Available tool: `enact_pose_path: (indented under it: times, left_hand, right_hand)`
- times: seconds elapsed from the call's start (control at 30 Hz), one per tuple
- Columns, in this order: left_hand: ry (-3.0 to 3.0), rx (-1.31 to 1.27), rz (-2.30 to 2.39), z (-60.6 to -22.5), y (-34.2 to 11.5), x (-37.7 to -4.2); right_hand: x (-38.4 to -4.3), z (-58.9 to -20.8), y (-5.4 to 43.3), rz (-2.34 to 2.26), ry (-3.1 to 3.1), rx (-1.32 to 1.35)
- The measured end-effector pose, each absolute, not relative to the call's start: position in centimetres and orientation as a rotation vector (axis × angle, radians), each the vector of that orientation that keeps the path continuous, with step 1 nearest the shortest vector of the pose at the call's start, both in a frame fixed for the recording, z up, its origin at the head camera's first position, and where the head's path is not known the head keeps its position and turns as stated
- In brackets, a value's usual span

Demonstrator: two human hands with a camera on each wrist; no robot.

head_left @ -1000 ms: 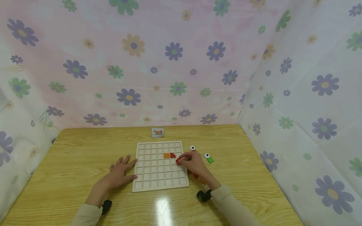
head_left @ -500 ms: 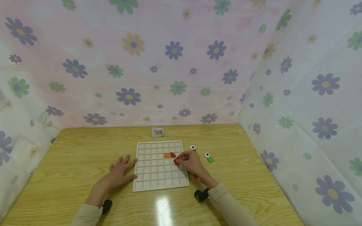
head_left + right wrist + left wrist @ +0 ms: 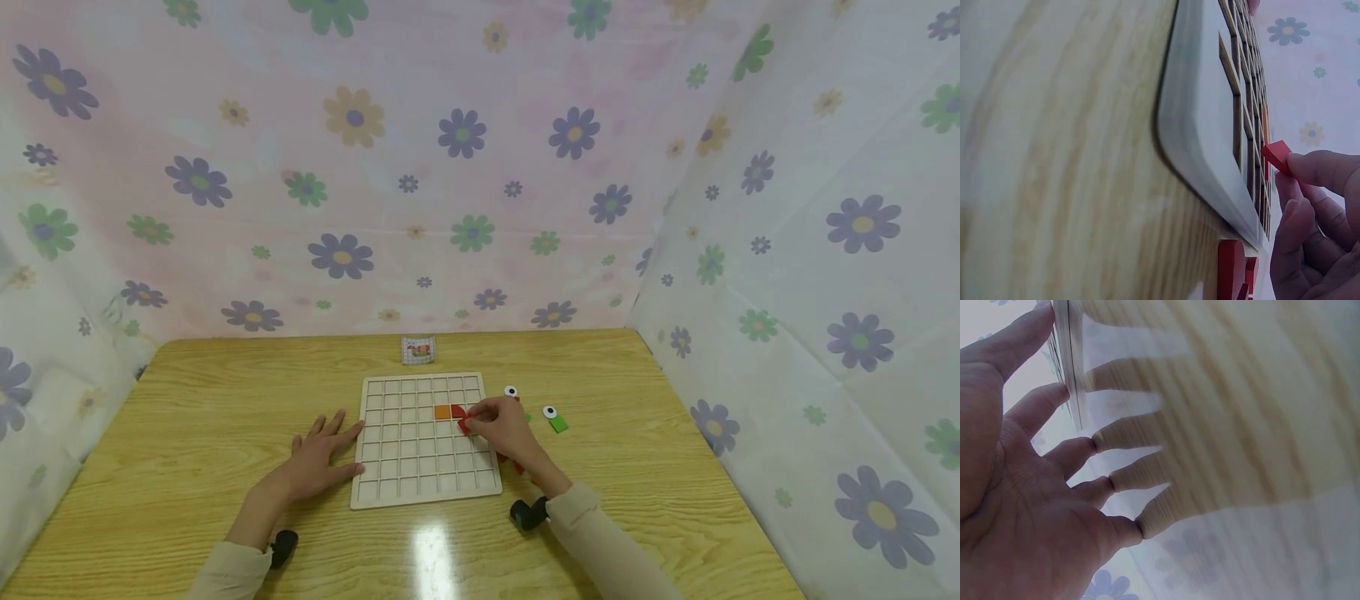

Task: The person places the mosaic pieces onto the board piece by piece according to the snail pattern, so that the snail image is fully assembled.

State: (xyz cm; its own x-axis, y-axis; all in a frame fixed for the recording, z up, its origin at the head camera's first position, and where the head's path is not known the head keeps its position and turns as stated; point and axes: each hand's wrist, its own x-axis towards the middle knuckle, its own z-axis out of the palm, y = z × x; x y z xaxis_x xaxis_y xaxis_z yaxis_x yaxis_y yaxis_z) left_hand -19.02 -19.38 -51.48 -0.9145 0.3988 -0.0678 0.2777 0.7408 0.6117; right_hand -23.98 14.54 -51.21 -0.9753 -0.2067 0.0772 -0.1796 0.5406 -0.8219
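Note:
A wooden grid board lies on the table, with an orange square tile and a red rounded tile side by side in its cells. My right hand pinches a red tile between thumb and fingertips, tilted, over the board just below the rounded one. Fingers spread, my left hand rests on the table, its thumb and index fingertip touching the board's left edge. In the left wrist view the left hand shows straight fingers against the wood.
A small pattern card lies behind the board. To the right are a green tile, two round eye pieces, one an eye disc beside it, and several red pieces partly under my right hand. Flowered cloth walls the table.
My right hand has moved slightly left with the red tile, bringing it from near the board's right edge to just below the rounded red tile. The left hand has stayed still.

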Motion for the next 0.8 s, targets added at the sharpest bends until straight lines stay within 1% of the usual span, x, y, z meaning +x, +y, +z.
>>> enact_pose_path:
  times: [0.43,0.8]
  left_hand:
    - [2.749,0.539,0.918,-51.47,-19.32,-19.06]
    - [2.756,0.536,0.907,-51.42,-19.44,-19.07]
  right_hand:
    - [-24.57,-51.60,14.40,-1.469,2.741,-0.342]
    - [-24.72,-51.78,14.21,-1.447,2.759,-0.287]
